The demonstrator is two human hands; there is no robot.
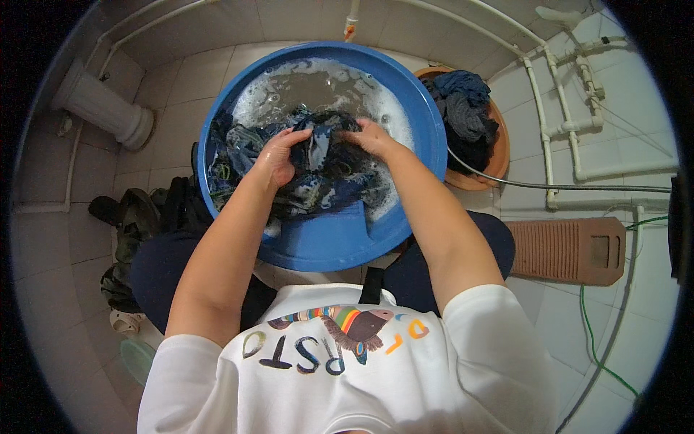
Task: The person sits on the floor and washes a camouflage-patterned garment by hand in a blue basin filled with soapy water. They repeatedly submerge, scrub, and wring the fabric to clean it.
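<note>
Inside one round blue basin (311,249) of sudsy water, one soaked heap of dark patterned clothes (318,148) (its pieces too tangled to count) lies between two hands, the left hand (279,158) closed on a fold with its thumb side uppermost and the right hand (374,138) bent inward with its fingers gripping the same heap, some fingertips hidden in the cloth. Beyond the right forearm stands one orange-brown tub (499,155) bearing one pile of dark laundry (466,108), and nearer on that side lies one brown washboard (560,249).
</note>
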